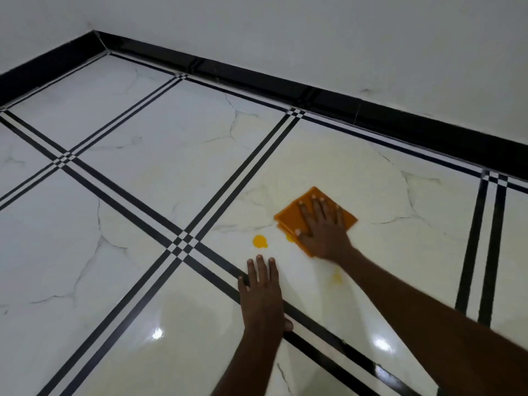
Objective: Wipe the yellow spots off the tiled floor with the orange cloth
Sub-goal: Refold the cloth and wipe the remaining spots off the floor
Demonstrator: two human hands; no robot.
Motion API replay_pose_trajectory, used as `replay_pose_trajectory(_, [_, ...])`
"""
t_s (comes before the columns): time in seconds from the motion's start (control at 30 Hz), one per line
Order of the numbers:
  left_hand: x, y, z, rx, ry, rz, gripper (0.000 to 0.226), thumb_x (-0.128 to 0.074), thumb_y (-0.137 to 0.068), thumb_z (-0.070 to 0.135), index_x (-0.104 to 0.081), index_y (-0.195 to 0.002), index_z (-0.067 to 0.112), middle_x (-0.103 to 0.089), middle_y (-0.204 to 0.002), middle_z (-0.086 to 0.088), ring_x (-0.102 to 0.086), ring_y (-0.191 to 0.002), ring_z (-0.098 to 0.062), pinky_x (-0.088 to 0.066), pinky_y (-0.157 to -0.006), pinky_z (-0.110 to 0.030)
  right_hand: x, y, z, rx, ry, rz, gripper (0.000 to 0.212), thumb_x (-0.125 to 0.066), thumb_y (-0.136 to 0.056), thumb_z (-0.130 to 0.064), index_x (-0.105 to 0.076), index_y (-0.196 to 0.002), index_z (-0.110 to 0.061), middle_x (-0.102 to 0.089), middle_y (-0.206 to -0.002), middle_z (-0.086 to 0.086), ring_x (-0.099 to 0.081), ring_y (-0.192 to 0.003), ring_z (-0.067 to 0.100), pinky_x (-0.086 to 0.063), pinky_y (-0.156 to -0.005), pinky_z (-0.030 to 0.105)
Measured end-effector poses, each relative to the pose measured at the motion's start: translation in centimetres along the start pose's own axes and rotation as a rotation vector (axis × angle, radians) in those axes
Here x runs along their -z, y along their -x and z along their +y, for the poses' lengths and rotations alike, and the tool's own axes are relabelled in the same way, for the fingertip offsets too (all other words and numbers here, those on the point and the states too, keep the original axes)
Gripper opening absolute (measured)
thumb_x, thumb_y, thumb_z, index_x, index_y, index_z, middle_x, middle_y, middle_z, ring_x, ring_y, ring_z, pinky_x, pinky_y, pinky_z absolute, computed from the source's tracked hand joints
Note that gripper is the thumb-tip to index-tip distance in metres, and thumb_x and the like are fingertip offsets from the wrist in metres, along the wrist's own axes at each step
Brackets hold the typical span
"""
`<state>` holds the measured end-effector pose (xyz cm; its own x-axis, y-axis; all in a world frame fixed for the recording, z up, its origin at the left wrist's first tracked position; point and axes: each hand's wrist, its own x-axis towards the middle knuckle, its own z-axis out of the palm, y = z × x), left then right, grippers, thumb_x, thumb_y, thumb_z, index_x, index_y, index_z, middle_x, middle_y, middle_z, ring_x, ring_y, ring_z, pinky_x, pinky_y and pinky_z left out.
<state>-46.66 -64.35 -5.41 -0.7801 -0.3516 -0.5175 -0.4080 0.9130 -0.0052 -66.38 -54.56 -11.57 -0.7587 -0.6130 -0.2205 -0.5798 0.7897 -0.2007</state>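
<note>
**Right hand flat on the orange cloth, 1 bright spot just to its left**

The orange cloth [291,217] lies folded on the tiled floor [137,224], right of centre, on a white marbled tile. The right hand [324,230] is pressed flat on top of it, fingers [315,205] spread and extended toward the far wall; nothing is gripped, the palm simply bears down on the fabric. The cloth's far corner and left edge show beyond the fingertips, and its near edge passes under the heel of the hand.

A bright yellow spot [260,242] sits on the tile just left of the cloth, apart from it. A sliver of yellow shows at the cloth's near-left edge by the thumb. A fainter yellow smear [337,277] lies near the right forearm.

The left hand [261,292] rests flat and open on the floor, holding nothing, its fingertips just short of the bright spot and its palm across a black tile line [125,208].
</note>
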Motion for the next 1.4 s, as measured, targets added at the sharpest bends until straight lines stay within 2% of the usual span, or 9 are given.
replay_pose_trajectory(0.27, [0.3, -0.4, -9.7, 0.118, 0.090, 0.017, 0.153, -0.084, -0.055, 0.067, 0.019, -0.156, 0.016, 0.022, -0.162, -0.018, 0.015, -0.151, -0.038, -0.015, -0.121, -0.056, 2.0, 3.0, 7.9, -0.175, -0.005, -0.051, 0.095, -0.002, -0.077, -0.080, 0.014, -0.158, -0.032, 0.004, -0.171, 0.011, 0.000, -0.157, 0.033, -0.002, -0.123, 0.059])
replay_pose_trajectory(0.43, [0.3, -1.0, -9.2, 0.123, 0.056, -0.023, 0.150, -0.085, -0.059, 0.060, 0.020, -0.155, 0.009, 0.021, -0.162, -0.022, 0.013, -0.150, -0.043, -0.016, -0.119, -0.062, 3.1, -6.1, 2.7, -0.217, -0.080, -0.035, 0.073, -0.020, -0.101, -0.066, 0.003, -0.162, -0.033, 0.005, -0.170, 0.015, 0.006, -0.157, 0.035, 0.002, -0.122, 0.063])
replay_pose_trajectory(0.57, [0.0, -1.3, -9.6, 0.128, 0.076, -0.040, 0.150, -0.085, -0.060, 0.060, 0.021, -0.154, 0.011, 0.027, -0.160, -0.021, 0.020, -0.149, -0.042, -0.010, -0.120, -0.063, -0.8, -1.7, -5.0, 0.052, 0.004, 0.008, 0.073, -0.021, -0.098, -0.061, -0.023, -0.161, -0.025, -0.022, -0.166, 0.020, -0.021, -0.153, 0.042, -0.014, -0.120, 0.068])
replay_pose_trajectory(0.67, [0.1, -1.3, -9.7, 0.127, 0.089, -0.040, 0.149, -0.084, -0.062, 0.060, 0.023, -0.154, 0.013, 0.030, -0.159, -0.019, 0.024, -0.148, -0.041, -0.007, -0.120, -0.063, -1.6, 3.7, -5.0, 0.162, -0.017, -0.041, 0.075, -0.019, -0.097, -0.066, -0.006, -0.163, -0.032, -0.010, -0.170, 0.012, -0.008, -0.157, 0.034, -0.004, -0.123, 0.060])
replay_pose_trajectory(0.97, [-0.1, -2.2, -9.1, 0.152, 0.034, -0.056, 0.156, -0.087, -0.056, 0.059, 0.023, -0.152, 0.006, 0.027, -0.159, -0.024, 0.016, -0.148, -0.047, -0.015, -0.116, -0.067, 4.5, -10.8, 1.9, -0.214, -0.052, 0.025, 0.098, -0.010, -0.089, -0.080, -0.002, -0.162, -0.016, -0.002, -0.170, 0.016, -0.001, -0.157, 0.037, -0.001, -0.123, 0.064])
replay_pose_trajectory(1.07, [-0.1, -2.3, -9.2, 0.151, 0.049, -0.071, 0.155, -0.088, -0.057, 0.057, 0.024, -0.152, 0.008, 0.029, -0.159, -0.023, 0.019, -0.148, -0.047, -0.014, -0.116, -0.068, 2.2, -12.1, -6.2, -0.028, -0.024, 0.076, 0.087, -0.006, -0.096, -0.071, -0.028, -0.159, -0.014, -0.027, -0.163, 0.023, -0.024, -0.151, 0.043, -0.014, -0.120, 0.064])
replay_pose_trajectory(1.17, [0.1, -2.1, -9.3, 0.145, 0.079, -0.080, 0.152, -0.088, -0.059, 0.054, 0.023, -0.153, 0.009, 0.030, -0.159, -0.022, 0.023, -0.147, -0.045, -0.011, -0.117, -0.068, -1.2, -5.4, -11.6, 0.209, 0.001, 0.022, 0.074, -0.007, -0.098, -0.059, -0.020, -0.162, -0.024, -0.019, -0.168, 0.014, -0.013, -0.156, 0.034, -0.003, -0.124, 0.058])
replay_pose_trajectory(1.27, [0.2, -2.0, -9.5, 0.137, 0.096, -0.070, 0.152, -0.088, -0.059, 0.054, 0.023, -0.153, 0.011, 0.031, -0.159, -0.020, 0.023, -0.147, -0.044, -0.010, -0.117, -0.069, -2.1, 2.6, -8.6, 0.324, 0.027, 0.017, 0.067, -0.018, -0.102, -0.057, -0.009, -0.163, -0.030, -0.008, -0.171, 0.006, -0.006, -0.158, 0.029, -0.005, -0.125, 0.057])
replay_pose_trajectory(1.4, [0.3, -2.3, -9.7, 0.133, 0.066, -0.069, 0.155, -0.087, -0.057, 0.059, 0.025, -0.153, 0.011, 0.030, -0.159, -0.021, 0.019, -0.148, -0.045, -0.014, -0.115, -0.070, -0.7, 4.7, 0.5, 0.137, 0.056, 0.084, 0.067, -0.022, -0.100, -0.058, -0.021, -0.161, -0.029, -0.029, -0.166, 0.012, -0.027, -0.153, 0.034, -0.019, -0.120, 0.059])
